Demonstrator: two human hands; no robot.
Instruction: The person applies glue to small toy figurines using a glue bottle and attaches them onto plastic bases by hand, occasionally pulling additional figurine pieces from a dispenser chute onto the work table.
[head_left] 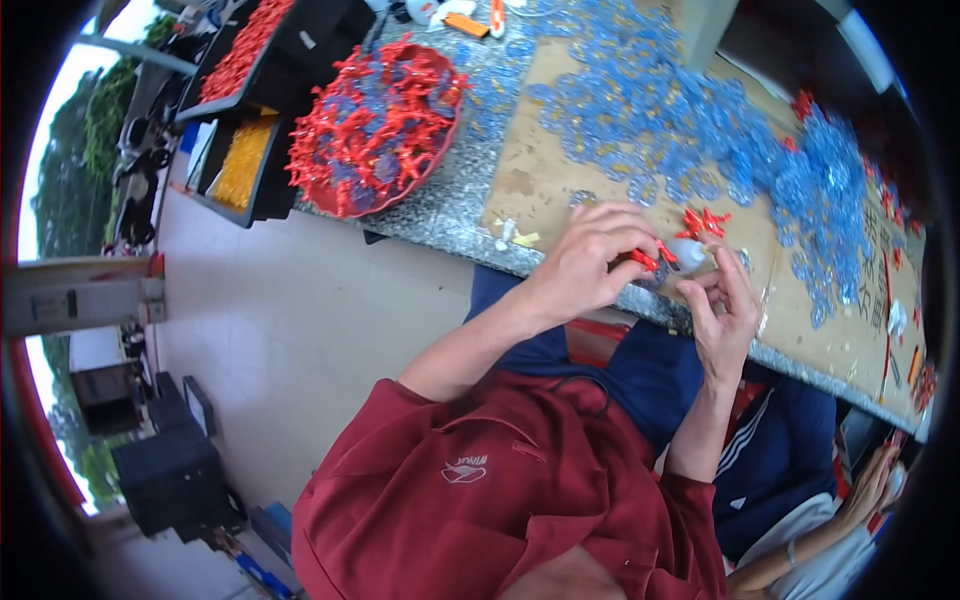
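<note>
One red piece [645, 260] and one small white rounded object [687, 254] are between the two hands, over the near edge of the tabletop [440, 218]. The left hand [603, 245] has curled fingers, pinching the red piece. The right hand [728, 305] is half curled, its fingers close at the white object; whether they grip it, I cannot tell. One red basin [420, 184], heaped with red and bluish pieces, stands toward the tabletop's left end. Clear blue discs [660, 130], too many for counting, spread toward the far edge. Dark characters are printed on the cardboard [835, 345] toward the right end.
</note>
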